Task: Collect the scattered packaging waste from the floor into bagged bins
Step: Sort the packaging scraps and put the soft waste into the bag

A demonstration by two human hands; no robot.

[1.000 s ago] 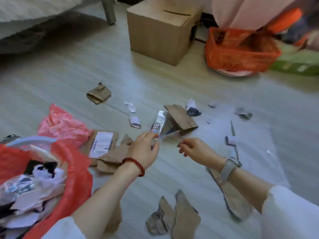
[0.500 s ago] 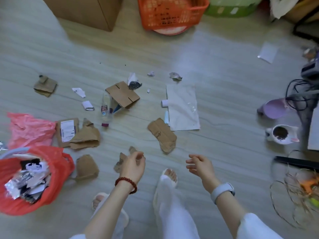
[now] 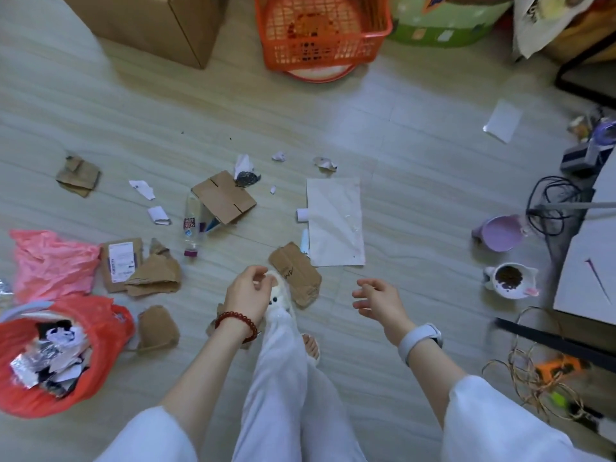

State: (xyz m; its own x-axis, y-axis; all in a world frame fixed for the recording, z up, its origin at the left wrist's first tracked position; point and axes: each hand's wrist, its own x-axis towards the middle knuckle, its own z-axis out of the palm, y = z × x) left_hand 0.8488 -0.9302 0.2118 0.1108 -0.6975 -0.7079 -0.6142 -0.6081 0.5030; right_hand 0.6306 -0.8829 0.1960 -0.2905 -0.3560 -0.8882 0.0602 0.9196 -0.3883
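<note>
Hands after release: the left hand (image 3: 248, 290) is loosely curled and empty, the right hand (image 3: 378, 300) spread and empty. The plastic bottle (image 3: 191, 225) gripped a second ago is left on the floor (image 3: 416, 181) at eleven o'clock; the red-bagged bin (image 3: 100, 315) sits at nine o'clock, so collection is judged unfinished.

1. Both hands are empty and hang above the floor (image 3: 400, 135): the left hand (image 3: 248, 290) with loosely curled fingers, the right hand (image 3: 378, 300) spread wide.
2. A red-bagged bin (image 3: 103, 331) full of scraps sits at the left.
3. Cardboard bits (image 3: 295, 273), a bottle (image 3: 190, 223) and a white bag (image 3: 335, 225) lie on the floor.
</note>
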